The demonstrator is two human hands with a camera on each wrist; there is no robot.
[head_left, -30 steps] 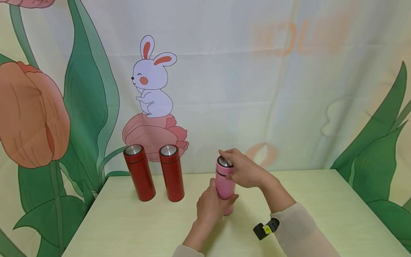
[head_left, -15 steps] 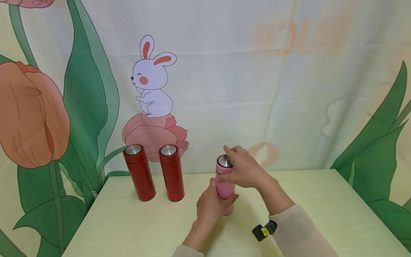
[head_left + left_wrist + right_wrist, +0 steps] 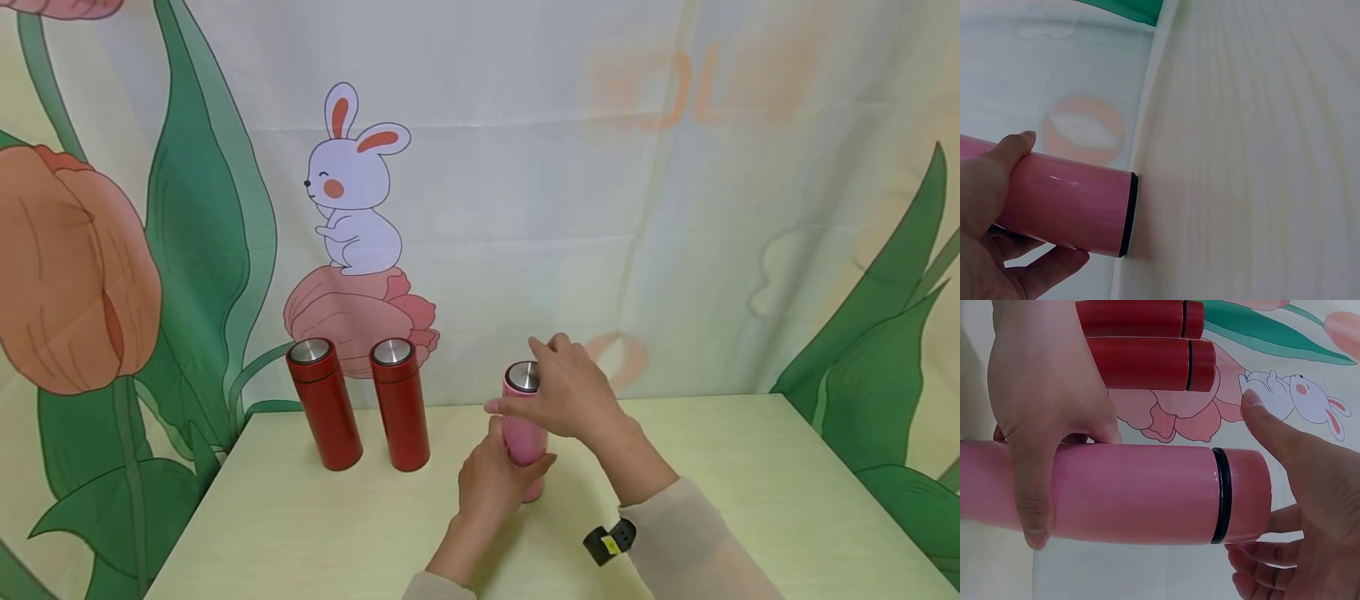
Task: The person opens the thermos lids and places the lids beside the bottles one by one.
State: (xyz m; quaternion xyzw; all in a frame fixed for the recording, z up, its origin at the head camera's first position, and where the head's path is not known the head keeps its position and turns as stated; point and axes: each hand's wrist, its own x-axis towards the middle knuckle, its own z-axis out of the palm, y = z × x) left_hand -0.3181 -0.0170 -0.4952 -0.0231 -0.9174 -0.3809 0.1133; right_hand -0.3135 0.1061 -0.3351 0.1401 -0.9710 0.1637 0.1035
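Flask [image 3: 527,440] gripped upright on the tabletop [image 3: 300,533]

At the far left of the tabletop stands a red flask [image 3: 326,412], with a second red flask [image 3: 402,412] near its right side, apart from it. Further right, the left hand [image 3: 489,482] is clamped round the body of the flask, a pink one. At the right, the right hand [image 3: 576,390] is at the cap [image 3: 1249,495], thumb and fingers apart; whether its fingertips touch, I cannot tell.

At ten o'clock, the left hand [image 3: 1047,406] is gripping the pink flask [image 3: 1135,494]; at four, the right hand [image 3: 1325,500] is flanking its cap [image 3: 1249,497].
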